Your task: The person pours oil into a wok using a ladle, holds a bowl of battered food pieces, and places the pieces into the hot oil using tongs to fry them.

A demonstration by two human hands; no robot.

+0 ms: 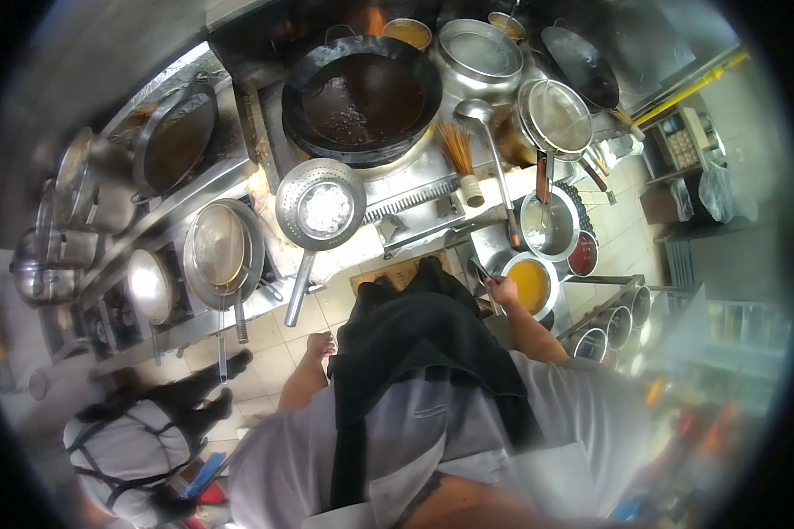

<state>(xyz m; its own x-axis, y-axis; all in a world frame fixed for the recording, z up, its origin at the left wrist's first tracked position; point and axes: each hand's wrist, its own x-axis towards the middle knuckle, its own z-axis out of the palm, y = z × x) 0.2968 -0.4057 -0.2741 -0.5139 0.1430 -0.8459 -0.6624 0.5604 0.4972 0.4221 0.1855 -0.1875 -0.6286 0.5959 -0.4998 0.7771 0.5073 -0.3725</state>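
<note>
Head view: by the right hand (503, 291), a slim dark item (479, 271) is gripped, fingers closed; its kind cannot be told. The item is held at the left edge of a bowl (552, 280) of yellow liquid, the hand being set just beside the rim. The left hand (321, 345) is held low beside the apron (415, 331), fingers curled; how tightly, and whether around anything, cannot be told. Beyond the bowl, a steel pot (567, 231) is placed, with a red-filled tub (596, 256) beside it. On the range are listed: a large wok (295, 110) of dark liquid; a perforated scoop (290, 208), handle pointed nearward; a bristle brush (459, 152); a long ladle (500, 176); a round strainer (560, 116). At lower left, another person (137, 445) is seen.
</note>
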